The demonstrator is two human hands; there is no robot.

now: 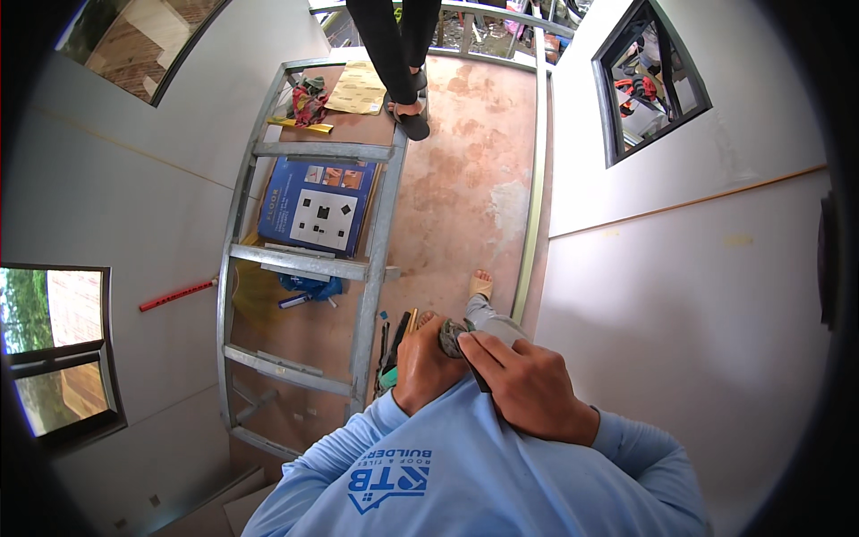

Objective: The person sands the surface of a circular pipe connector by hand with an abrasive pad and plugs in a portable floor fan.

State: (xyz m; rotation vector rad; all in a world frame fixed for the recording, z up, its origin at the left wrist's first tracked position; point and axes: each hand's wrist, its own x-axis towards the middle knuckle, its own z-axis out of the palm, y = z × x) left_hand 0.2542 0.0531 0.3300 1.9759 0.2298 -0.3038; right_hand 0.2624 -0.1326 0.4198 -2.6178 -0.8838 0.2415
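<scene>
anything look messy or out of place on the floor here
Yes. Inside the metal frame lying on the floor, a blue box, rags and a yellow level lie scattered. Hand tools lie loose beside the frame, below the person's hands.

Close to the chest at six o'clock, the left hand (pixel 423 365) curls around a small grey-green object (pixel 452 337) while the right hand (pixel 528 389) presses fingers against it from the four o'clock side, both wrists in light blue sleeves (pixel 465 465). At nine o'clock from the hands a grey metal frame (pixel 374 242) lies on the reddish floor (pixel 465 206) with a blue box (pixel 315 206) inside it, and hand tools (pixel 391 353) lie just beside the left hand. At twelve o'clock another person's legs (pixel 394 45) in dark trousers stand at the frame's far end, one sandalled foot (pixel 411 116) near a sheet of sandpaper (pixel 358 88).
</scene>
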